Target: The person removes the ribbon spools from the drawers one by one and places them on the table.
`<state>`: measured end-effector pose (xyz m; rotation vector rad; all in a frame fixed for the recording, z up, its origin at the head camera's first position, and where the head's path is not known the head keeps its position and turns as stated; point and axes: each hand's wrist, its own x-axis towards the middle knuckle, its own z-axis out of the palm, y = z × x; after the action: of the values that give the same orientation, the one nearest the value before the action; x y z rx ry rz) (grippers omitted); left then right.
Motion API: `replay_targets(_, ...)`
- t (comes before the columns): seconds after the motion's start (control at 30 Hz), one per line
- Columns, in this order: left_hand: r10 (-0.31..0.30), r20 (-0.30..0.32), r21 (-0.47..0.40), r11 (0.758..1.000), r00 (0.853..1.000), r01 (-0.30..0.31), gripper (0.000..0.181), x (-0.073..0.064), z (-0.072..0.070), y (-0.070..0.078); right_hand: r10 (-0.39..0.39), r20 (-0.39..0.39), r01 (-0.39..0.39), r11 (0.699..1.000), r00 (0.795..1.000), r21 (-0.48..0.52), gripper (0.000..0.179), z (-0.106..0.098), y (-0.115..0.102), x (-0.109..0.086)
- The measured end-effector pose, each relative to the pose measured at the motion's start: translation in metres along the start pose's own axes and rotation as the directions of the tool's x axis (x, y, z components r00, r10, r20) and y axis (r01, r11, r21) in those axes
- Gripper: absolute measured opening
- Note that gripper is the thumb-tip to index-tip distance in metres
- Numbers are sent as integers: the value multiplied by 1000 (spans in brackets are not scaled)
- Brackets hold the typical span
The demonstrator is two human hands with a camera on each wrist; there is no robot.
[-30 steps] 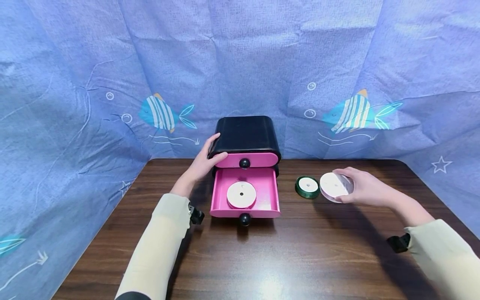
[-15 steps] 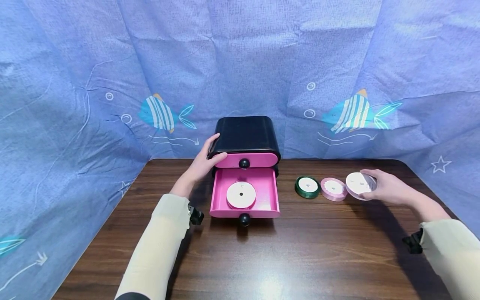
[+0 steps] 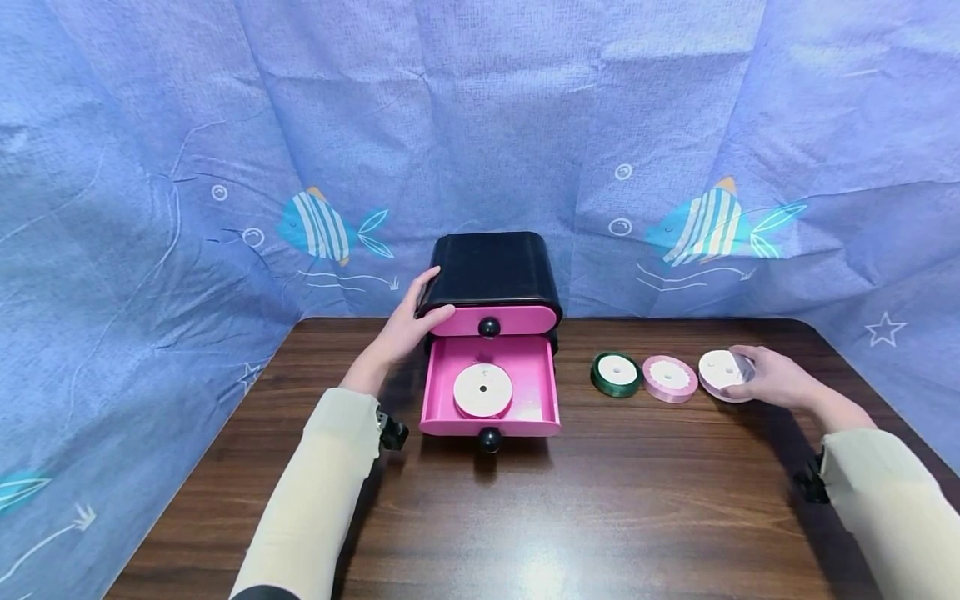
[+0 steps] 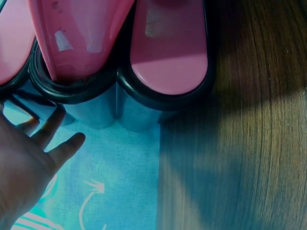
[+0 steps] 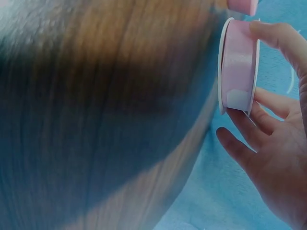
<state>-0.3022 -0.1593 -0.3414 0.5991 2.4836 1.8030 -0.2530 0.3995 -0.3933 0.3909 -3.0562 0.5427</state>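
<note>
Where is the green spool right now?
In the head view, the green spool sits right of centre on the table, between the open drawer and a pink spool.

Glossy plastic cabinet [image 3: 491, 267], satiny ribbon [image 5: 237, 62], wood-grain table [image 3: 637, 483], matt cloth backdrop [image 3: 510, 125]

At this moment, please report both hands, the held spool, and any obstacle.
Left hand against black drawer cabinet. Right hand gripping pale pink spool. Darker pink spool close beside it; nothing visibly blocking.

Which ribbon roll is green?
The green roll is the one on the table closest to the open drawer. It has a dark green edge; the pink roll beside it, the held roll and the drawer roll show no green.
</note>
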Motion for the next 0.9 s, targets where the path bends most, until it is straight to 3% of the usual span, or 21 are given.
replay_targets(0.23, -23, 10, -6, 1000, 1000, 23, 74, 2, -1, -2, 39, 35, -40, 999, 999, 31, 83, 3, 2, 2)
replay_targets(0.5, -24, 31, -15, 1000, 999, 24, 75, -10, 0, 24, 72, 74, -76, 996, 995, 56, 81, 5, 3, 1)
replay_targets(0.6, -27, 32, -17, 999, 999, 27, 75, -12, 0, 26, 77, 77, -81, 995, 994, 60, 82, 5, 2, 0)
replay_targets(0.9, -28, 42, -36, 999, 999, 29, 75, -12, 0, 27, 33, -25, -31, 996, 999, 86, 90, 0, -5, -7)
